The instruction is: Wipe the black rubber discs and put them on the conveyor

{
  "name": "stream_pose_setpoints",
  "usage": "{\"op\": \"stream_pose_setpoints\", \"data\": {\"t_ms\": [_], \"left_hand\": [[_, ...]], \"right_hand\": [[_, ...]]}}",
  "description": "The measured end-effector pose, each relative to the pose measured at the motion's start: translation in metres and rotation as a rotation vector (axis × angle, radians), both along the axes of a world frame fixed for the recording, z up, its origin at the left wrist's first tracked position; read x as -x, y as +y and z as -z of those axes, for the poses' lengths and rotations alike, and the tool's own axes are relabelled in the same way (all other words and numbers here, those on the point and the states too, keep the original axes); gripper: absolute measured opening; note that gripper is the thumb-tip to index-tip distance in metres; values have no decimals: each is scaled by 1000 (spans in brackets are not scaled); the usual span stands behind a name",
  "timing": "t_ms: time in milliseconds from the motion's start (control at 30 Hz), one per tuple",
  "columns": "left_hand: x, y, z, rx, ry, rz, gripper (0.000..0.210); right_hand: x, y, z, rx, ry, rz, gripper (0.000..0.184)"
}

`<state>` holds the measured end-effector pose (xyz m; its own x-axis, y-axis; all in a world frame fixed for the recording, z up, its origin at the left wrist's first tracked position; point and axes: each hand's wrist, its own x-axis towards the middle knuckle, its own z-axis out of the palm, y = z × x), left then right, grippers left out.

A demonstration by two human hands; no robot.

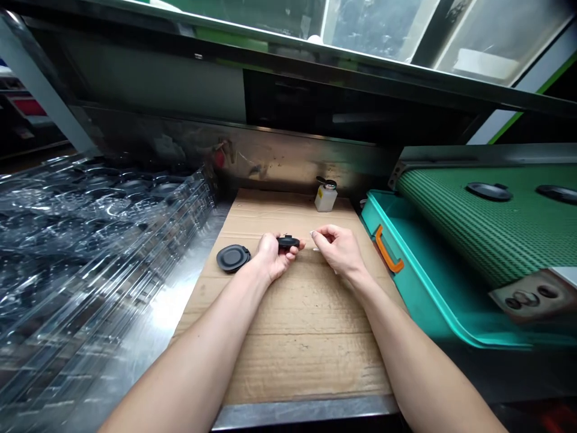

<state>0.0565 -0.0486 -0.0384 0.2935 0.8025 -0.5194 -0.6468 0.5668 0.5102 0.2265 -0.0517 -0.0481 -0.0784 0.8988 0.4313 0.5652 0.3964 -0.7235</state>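
My left hand [273, 257] is closed around a black round plastic part [287, 242], held tilted above the cardboard sheet [306, 349]. A hand's width to the right, my right hand [337, 248] has thumb and forefinger pinched together. A small whitish bit [312, 234] shows at its fingertips, too small to name. Left of my left hand, another black round part [233, 257] with a small tab lies on the cardboard. Behind both hands stands a small white bottle [326, 197] with a metal top and a yellow label.
Clear plastic trays [148, 252] with black parts are stacked on the left. At right, a turquoise bin [421, 300] with an orange handle [387, 249] sits beneath a green conveyor belt [518, 234]. Black parts [489, 191] ride on the belt. A metal wall [288, 156] rises behind.
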Motion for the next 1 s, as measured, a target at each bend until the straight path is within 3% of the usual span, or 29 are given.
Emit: {"op": "stream_pose_setpoints", "data": {"t_ms": [367, 600, 733, 833, 1000], "left_hand": [[-1, 1, 5, -29, 31, -3, 30], [-19, -10, 11, -265, 290, 58, 46], [-29, -16, 19, -378, 575, 77, 55], [-31, -17, 29, -436, 743, 109, 61], [-31, -19, 34, -476, 856, 86, 66]], "right_hand": [[-1, 1, 4, 7, -34, 14, 24], [6, -6, -2, -133, -183, -128, 20], [8, -7, -1, -212, -291, -134, 18], [7, -7, -1, -213, -346, -137, 17], [4, -8, -4, -167, -466, -140, 16]]}}
